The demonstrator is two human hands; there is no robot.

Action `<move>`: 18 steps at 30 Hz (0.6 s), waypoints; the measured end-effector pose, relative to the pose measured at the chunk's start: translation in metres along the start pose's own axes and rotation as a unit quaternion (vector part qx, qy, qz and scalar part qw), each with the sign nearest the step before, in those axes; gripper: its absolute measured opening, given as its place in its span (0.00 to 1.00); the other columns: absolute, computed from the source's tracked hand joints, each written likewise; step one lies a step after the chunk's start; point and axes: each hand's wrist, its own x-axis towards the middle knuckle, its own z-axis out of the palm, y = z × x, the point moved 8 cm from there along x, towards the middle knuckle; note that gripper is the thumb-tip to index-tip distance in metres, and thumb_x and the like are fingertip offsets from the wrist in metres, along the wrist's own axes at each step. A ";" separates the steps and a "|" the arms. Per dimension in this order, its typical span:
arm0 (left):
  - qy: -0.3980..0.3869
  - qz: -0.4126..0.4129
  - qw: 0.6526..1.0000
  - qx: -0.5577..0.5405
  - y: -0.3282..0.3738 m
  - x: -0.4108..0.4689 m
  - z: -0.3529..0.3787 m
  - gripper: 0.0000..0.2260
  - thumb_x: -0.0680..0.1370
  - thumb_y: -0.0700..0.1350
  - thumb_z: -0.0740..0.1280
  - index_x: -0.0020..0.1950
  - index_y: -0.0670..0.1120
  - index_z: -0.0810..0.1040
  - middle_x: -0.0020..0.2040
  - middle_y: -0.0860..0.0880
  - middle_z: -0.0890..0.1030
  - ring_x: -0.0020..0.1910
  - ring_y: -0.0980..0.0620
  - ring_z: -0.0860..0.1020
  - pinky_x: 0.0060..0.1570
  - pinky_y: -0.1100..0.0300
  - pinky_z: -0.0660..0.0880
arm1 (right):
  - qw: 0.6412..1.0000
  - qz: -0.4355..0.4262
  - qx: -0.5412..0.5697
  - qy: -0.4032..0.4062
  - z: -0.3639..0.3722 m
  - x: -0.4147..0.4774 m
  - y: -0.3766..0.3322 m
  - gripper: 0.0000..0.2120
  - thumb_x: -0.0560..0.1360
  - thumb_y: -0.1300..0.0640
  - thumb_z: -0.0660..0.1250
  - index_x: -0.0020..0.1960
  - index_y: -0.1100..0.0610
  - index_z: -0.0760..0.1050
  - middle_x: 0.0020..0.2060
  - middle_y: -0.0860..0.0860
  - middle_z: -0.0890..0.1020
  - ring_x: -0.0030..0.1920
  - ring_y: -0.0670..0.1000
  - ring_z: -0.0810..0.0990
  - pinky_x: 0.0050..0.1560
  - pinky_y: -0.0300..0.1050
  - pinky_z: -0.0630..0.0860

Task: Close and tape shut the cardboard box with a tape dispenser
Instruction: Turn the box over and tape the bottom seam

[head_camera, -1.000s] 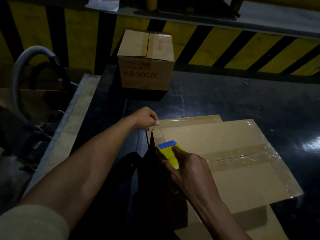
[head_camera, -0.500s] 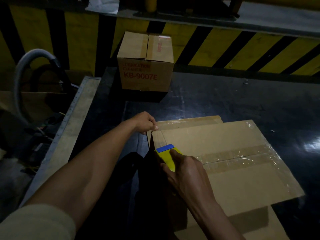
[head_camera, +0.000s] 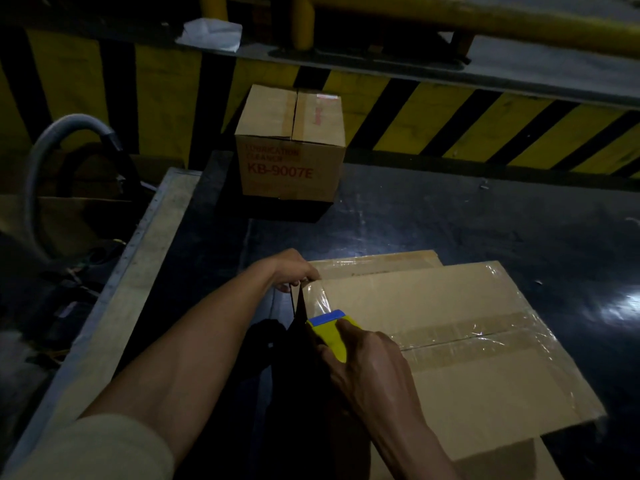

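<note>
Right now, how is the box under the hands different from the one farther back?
The near box looks wide and low; the far box looks small and cube-like. The near box has plain flaps; the far box shows red print. Hands work only on the near box. Both are brown cardboard on the dark table.

Two bare forearms reach out from below, lean and sinewy, with tendons and veins raised along their length in the dim light. The left hand [head_camera: 294,270] has its knuckles ridged and a pale thumbnail catching the light. The right hand [head_camera: 367,362] is broad-backed, its tendons fanning toward the fingers. A loose, light beige fabric sleeve [head_camera: 100,448] is pushed up the left arm, soft and faintly rumpled; the right arm shows no sleeve, watch or ring.
</note>
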 end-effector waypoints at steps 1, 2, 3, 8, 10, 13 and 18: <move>0.004 -0.003 1.000 -0.002 -0.002 0.000 0.000 0.08 0.68 0.48 0.74 0.36 0.46 0.78 0.34 0.50 0.76 0.35 0.52 0.71 0.37 0.59 0.70 | 1.000 0.002 0.003 0.001 0.000 0.000 0.000 0.23 0.72 0.33 0.58 0.54 0.49 0.75 0.38 0.51 0.78 0.41 0.54 0.80 0.38 0.48 0.74; 0.008 -0.005 1.000 -0.005 -0.005 0.000 -0.001 0.10 0.69 0.50 0.75 0.37 0.46 0.78 0.34 0.50 0.75 0.35 0.52 0.71 0.36 0.60 0.70 | 1.000 0.003 0.007 0.000 0.001 0.000 0.001 0.23 0.71 0.32 0.58 0.54 0.49 0.75 0.38 0.51 0.78 0.41 0.54 0.80 0.38 0.48 0.75; 0.015 -0.009 1.000 -0.006 -0.009 0.000 -0.003 0.13 0.70 0.54 0.76 0.40 0.45 0.78 0.35 0.50 0.75 0.34 0.52 0.71 0.34 0.61 0.69 | 1.000 0.004 0.010 -0.001 0.001 0.000 0.001 0.23 0.71 0.32 0.58 0.54 0.48 0.75 0.38 0.51 0.78 0.41 0.54 0.80 0.38 0.48 0.75; 0.117 0.074 0.988 0.063 -0.003 -0.004 -0.021 0.15 0.67 0.55 0.80 0.45 0.46 0.85 0.45 0.50 0.84 0.47 0.51 0.81 0.50 0.55 0.80 | 1.000 0.005 0.003 0.004 0.000 0.000 0.000 0.23 0.71 0.32 0.58 0.54 0.49 0.74 0.38 0.52 0.78 0.41 0.54 0.80 0.37 0.47 0.71; 0.151 0.130 0.977 0.069 0.012 -0.013 -0.023 0.08 0.72 0.49 0.77 0.43 0.46 0.86 0.42 0.49 0.85 0.44 0.52 0.83 0.49 0.55 0.81 | 1.000 0.006 0.001 0.004 0.000 0.000 0.000 0.24 0.72 0.33 0.58 0.56 0.50 0.75 0.39 0.52 0.78 0.42 0.54 0.80 0.37 0.47 0.72; 0.130 0.185 0.970 0.086 0.028 -0.030 -0.015 0.06 0.75 0.49 0.74 0.44 0.47 0.88 0.39 0.51 0.86 0.41 0.56 0.83 0.44 0.60 0.79 | 1.000 0.012 0.011 0.008 -0.001 0.000 0.000 0.26 0.71 0.33 0.59 0.59 0.49 0.76 0.41 0.53 0.79 0.43 0.54 0.81 0.40 0.48 0.77; 0.101 0.214 0.963 0.125 0.018 -0.042 -0.008 0.11 0.74 0.53 0.74 0.53 0.52 0.87 0.51 0.52 0.86 0.53 0.56 0.82 0.55 0.60 0.75 | 1.000 0.016 0.010 0.009 0.001 0.001 0.000 0.25 0.71 0.33 0.60 0.60 0.49 0.76 0.43 0.53 0.80 0.45 0.55 0.81 0.39 0.46 0.72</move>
